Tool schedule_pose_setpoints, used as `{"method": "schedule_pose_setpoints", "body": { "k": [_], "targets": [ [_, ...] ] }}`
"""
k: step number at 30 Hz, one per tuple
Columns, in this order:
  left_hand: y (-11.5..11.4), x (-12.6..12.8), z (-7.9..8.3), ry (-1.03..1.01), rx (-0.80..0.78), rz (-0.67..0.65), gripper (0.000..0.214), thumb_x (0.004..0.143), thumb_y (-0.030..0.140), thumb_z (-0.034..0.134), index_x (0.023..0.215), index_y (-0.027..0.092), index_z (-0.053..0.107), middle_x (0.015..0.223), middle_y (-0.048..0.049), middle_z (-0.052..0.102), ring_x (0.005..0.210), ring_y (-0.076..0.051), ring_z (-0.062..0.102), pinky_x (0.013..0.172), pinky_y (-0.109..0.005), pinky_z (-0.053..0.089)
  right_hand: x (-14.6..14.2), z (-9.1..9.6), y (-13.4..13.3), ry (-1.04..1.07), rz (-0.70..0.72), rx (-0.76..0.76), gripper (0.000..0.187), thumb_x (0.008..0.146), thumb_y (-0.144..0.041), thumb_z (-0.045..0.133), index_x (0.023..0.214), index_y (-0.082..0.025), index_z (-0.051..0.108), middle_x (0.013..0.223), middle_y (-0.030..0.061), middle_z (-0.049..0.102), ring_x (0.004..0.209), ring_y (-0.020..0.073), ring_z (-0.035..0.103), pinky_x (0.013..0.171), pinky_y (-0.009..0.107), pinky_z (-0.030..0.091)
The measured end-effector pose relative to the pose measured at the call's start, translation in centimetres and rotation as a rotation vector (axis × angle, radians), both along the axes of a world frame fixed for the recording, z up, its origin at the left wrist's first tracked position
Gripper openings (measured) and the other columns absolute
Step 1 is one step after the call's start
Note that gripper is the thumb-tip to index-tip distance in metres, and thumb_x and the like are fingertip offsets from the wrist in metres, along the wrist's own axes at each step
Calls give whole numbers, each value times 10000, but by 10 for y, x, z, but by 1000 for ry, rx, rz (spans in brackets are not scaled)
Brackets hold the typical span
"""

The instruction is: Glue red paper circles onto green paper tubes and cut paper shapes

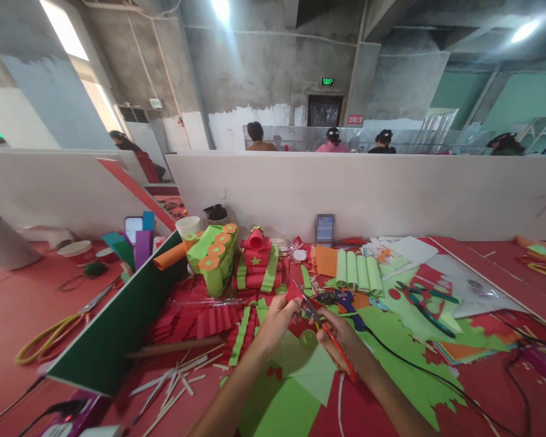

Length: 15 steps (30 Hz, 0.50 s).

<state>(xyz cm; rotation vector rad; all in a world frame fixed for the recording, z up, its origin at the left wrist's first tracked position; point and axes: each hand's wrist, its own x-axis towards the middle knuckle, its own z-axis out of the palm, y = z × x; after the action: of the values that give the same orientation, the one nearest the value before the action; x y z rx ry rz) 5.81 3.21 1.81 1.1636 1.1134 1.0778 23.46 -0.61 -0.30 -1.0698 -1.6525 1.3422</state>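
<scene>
My left hand pinches a small piece of red paper over the table. My right hand grips red-handled scissors, whose blades point up-left and meet the red piece. Below both hands lie sheets of light green paper on the red table. A blue and red glue gun rests just beyond my right hand, its black cord trailing to the right.
Paper craft models in green, orange and red stand behind my hands, beside rolled green tubes. A dark green board leans at left near yellow-handled scissors. Wooden sticks lie in front. People sit beyond the white partition.
</scene>
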Motion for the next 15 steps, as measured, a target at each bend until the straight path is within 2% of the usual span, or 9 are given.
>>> {"method": "schedule_pose_setpoints", "body": {
  "k": [8,12,15],
  "targets": [
    [0,-1,0,-13,29,-20,267,767,411,598,637,183,546,620,8,536,614,-151,522,637,-272,402,1,4,-1,-26,-38,-27,540,782,-684,633,952,-178,552,552,-87,380,407,42,288,382,176,215],
    [1,0,3,-69,56,-35,296,751,429,613,610,180,540,594,11,526,571,-134,501,603,-258,393,0,12,-6,-6,-9,-61,582,803,-730,556,996,-181,541,573,-83,410,385,34,322,365,158,260],
    [3,0,4,-119,76,13,315,744,442,623,597,181,528,562,21,506,526,-115,461,572,-246,378,7,13,-6,32,61,-170,659,751,-776,566,1068,-200,525,616,-80,443,380,33,350,353,152,304]
  ]
}}
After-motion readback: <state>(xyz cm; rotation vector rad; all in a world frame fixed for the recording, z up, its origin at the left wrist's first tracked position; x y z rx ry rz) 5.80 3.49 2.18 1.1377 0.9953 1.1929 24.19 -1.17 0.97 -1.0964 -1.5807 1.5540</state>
